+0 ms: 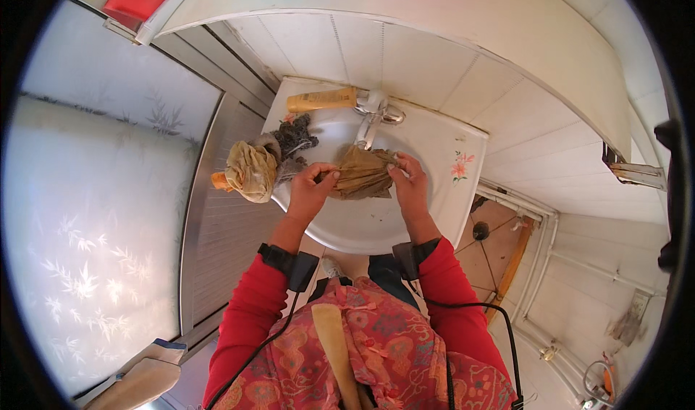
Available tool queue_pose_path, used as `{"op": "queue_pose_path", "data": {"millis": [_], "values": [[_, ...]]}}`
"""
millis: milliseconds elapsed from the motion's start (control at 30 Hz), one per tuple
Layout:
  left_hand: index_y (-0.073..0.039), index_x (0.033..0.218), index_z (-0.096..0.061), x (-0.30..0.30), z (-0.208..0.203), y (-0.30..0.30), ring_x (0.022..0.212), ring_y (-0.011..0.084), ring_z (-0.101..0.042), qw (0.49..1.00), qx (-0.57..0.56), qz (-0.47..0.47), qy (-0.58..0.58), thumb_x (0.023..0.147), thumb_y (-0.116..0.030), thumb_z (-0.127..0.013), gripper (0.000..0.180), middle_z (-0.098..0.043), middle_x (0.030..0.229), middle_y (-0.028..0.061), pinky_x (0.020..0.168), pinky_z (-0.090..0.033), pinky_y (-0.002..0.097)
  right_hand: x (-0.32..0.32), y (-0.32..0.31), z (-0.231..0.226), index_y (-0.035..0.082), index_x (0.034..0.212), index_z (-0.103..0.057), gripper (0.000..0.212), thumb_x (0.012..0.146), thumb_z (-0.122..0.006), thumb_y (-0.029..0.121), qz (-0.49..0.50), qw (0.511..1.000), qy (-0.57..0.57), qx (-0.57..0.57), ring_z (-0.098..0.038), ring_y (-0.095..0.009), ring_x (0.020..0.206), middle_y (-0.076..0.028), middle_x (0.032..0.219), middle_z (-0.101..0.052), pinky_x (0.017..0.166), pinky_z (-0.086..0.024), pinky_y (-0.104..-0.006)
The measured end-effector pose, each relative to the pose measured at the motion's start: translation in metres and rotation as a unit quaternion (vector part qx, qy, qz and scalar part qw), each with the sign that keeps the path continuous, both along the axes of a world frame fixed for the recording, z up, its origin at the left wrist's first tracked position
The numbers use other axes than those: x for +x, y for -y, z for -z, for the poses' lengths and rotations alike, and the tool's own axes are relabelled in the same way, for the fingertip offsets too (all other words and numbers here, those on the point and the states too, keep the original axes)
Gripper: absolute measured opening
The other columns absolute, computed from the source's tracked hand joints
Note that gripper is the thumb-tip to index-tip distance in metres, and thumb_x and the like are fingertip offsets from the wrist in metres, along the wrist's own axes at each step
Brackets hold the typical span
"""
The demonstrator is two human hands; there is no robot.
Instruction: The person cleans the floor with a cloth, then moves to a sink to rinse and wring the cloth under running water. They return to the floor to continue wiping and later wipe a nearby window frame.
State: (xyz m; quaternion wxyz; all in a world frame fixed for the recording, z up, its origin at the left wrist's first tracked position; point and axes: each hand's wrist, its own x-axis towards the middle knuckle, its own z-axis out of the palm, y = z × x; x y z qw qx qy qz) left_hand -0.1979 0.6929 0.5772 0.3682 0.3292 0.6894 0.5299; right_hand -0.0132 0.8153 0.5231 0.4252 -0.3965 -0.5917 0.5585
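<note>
A wet brown cloth (364,172) is stretched between my two hands over the white sink (347,225), just below the spout of the chrome faucet (369,124). My left hand (310,190) pinches its left end between thumb and fingers. The opposite end is gripped by my right hand (411,185). Folds hang loosely in the middle of the cloth. Whether water is running onto it, I cannot tell.
A crumpled tan cloth (250,171) and a dark grey mesh cloth (295,136) lie on the sink's left rim. Behind them rests a yellow tube (322,100). A white shelf (405,4) curves overhead. Frosted panels (108,214) stand at left, pipes (539,265) at right.
</note>
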Motion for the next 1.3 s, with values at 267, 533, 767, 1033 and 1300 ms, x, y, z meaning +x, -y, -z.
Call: {"op": "queue_pose_path", "data": {"millis": [267,533,767,1033,1300], "values": [[-0.002,0.092,-0.064,-0.003,0.028,0.007,0.081,0.015,-0.06,0.978,0.033,0.025,-0.205,0.083,-0.013,-0.065,0.014,-0.066,0.103,0.0087,0.078,-0.046,0.0271,0.01,0.001,0.041,0.0,0.111,-0.059,0.037,0.076,-0.066,0.009,0.039,0.98,0.137,-0.139,-0.057,-0.025,0.103,-0.017,0.116,-0.058,0.089,-0.045,-0.0322],[0.0,0.091,-0.063,0.007,0.023,0.04,0.073,0.0085,-0.056,0.98,-0.139,0.125,0.072,0.086,-0.011,-0.06,0.012,-0.063,0.086,0.0039,0.067,-0.047,0.0237,-0.004,0.034,0.047,0.016,0.126,-0.052,0.06,0.07,-0.072,0.026,-0.193,0.859,0.429,0.204,-0.052,-0.033,0.11,-0.018,0.118,-0.057,0.095,-0.04,-0.0443],[-0.004,0.091,-0.06,-0.037,0.0,0.062,0.073,0.0108,-0.059,0.99,-0.02,-0.066,0.121,0.088,-0.013,-0.058,0.01,-0.059,0.079,0.001,0.07,-0.051,0.0269,-0.01,-0.004,0.025,0.011,0.104,-0.064,0.042,0.072,-0.071,0.036,-0.357,0.797,0.464,0.15,-0.062,-0.029,0.081,-0.011,0.088,-0.066,0.072,-0.048,-0.0413],[-0.003,0.097,-0.06,-0.056,-0.075,0.041,0.073,0.0102,-0.06,0.97,0.115,-0.188,0.101,0.091,-0.015,-0.057,0.013,-0.062,0.083,0.0025,0.069,-0.053,0.0265,-0.014,-0.028,-0.127,-0.001,0.095,-0.063,0.027,0.077,-0.07,0.018,-0.292,0.947,0.081,-0.109,-0.053,-0.006,0.07,0.0,0.073,-0.059,0.062,-0.045,-0.0242],[-0.006,0.108,-0.058,-0.058,-0.046,0.033,0.079,0.0119,-0.061,0.977,0.021,-0.157,0.14,0.092,-0.017,-0.055,0.02,-0.064,0.095,0.004,0.069,-0.052,0.0262,-0.041,-0.016,-0.142,-0.001,0.115,-0.057,0.047,0.077,-0.072,0.022,-0.28,0.958,0.055,0.016,-0.056,-0.013,0.076,-0.004,0.087,-0.062,0.069,-0.045,-0.0272]]}}
